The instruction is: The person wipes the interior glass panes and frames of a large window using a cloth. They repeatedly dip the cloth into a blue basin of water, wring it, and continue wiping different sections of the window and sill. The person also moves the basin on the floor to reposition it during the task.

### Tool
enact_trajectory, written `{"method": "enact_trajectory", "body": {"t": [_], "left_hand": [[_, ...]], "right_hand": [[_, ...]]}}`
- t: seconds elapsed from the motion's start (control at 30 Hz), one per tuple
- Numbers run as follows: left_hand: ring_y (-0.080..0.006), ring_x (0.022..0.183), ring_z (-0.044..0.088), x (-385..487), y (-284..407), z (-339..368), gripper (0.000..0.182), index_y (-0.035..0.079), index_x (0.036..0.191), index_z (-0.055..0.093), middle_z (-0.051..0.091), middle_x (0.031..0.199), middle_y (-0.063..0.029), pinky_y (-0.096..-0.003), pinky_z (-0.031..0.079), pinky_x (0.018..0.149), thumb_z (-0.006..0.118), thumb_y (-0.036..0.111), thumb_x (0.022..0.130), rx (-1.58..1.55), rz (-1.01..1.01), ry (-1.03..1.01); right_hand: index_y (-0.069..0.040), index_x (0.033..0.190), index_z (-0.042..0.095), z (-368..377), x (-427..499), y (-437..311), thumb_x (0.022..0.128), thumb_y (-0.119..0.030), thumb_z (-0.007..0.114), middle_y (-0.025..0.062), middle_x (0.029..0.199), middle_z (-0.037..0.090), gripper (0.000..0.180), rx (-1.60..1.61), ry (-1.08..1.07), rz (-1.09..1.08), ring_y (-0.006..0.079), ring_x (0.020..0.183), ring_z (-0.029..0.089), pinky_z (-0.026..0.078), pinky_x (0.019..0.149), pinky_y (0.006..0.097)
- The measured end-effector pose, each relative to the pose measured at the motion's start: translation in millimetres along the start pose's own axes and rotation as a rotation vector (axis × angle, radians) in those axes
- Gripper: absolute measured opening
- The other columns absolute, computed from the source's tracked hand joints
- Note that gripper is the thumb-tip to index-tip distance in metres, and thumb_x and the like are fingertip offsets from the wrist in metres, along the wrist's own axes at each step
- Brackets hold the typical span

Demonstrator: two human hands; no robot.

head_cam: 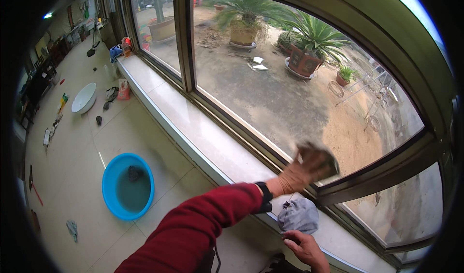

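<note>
My left hand (308, 167), in a red sleeve with a black wristband, is spread over a dark cloth (331, 164) pressed to the lower part of the large window pane (253, 91). Hand and cloth are blurred, and the palm side is hidden. A bunched grey cloth (299, 216) lies on the pale tiled windowsill (217, 142), just beneath the left wrist. Close to that cloth's near edge is my right hand (306, 249), its fingers loosely bent and the thumb apart. I see nothing held in it.
On the tiled floor stands a blue basin (108, 200) holding murky water and a dark lump. Farther off are a white basin (84, 99), a pink bag (123, 89) and scattered rags (72, 230). Bottles (126, 46) stand at the sill's far end. Potted plants (304, 60) show outside.
</note>
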State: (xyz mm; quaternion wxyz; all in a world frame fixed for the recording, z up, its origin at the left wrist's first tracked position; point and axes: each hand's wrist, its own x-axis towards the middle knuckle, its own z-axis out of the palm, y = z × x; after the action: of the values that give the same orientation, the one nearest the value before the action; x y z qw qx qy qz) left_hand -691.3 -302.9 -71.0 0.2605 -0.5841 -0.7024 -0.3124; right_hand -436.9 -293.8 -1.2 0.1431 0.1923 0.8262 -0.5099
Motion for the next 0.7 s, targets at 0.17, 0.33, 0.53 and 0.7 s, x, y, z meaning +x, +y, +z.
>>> {"method": "enact_trajectory", "body": {"t": [0.17,0.33,0.53,0.7], "left_hand": [[-0.0348,0.149,0.024,-12.3,-1.6,7.7,0.069,0.026,0.152,0.038,0.026,0.161,-0.0091,-0.0621,0.015,0.119,0.055,0.022,0.085,0.105,0.189,-0.071],[-0.0435,0.138,0.038,-53.5,-92.2,-30.6,0.053,0.01,0.136,0.055,0.04,0.143,-0.0239,-0.0606,0.025,0.117,0.06,0.01,0.083,0.177,-0.274,0.099],[-0.0451,0.15,0.007,-58.2,-284.6,-103.3,0.069,0.003,0.158,0.01,0.008,0.161,-0.0293,-0.0437,0.009,0.124,0.043,0.017,0.099,-0.147,-0.738,0.635],[-0.0453,0.142,0.026,-80.0,-380.2,-129.1,0.054,-0.003,0.145,0.037,0.032,0.152,-0.029,-0.0463,0.019,0.119,0.046,0.025,0.1,-0.318,-0.791,0.732]], "right_hand": [[-0.001,0.117,0.065,-6.2,5.8,-2.7,0.094,-0.013,0.067,0.0077,0.1,0.072,0.026,-0.095,0.038,-0.002,0.0138,0.091,0.065,0.052,0.084,0.0287],[0.001,0.117,0.065,-10.9,4.0,-8.4,0.096,-0.014,0.064,0.0111,0.102,0.071,0.025,-0.078,0.054,0.018,0.0179,0.096,0.066,0.051,0.085,0.0309],[0.0,0.117,0.065,-3.0,13.1,-7.3,0.097,-0.013,0.064,0.0098,0.105,0.072,0.025,0.012,0.03,0.036,0.0168,0.097,0.066,0.052,0.086,0.0302],[0.0,0.118,0.065,-2.4,16.0,-14.3,0.097,-0.012,0.063,0.0094,0.105,0.071,0.024,0.046,-0.003,0.035,0.0164,0.098,0.066,0.051,0.087,0.0299]]}}
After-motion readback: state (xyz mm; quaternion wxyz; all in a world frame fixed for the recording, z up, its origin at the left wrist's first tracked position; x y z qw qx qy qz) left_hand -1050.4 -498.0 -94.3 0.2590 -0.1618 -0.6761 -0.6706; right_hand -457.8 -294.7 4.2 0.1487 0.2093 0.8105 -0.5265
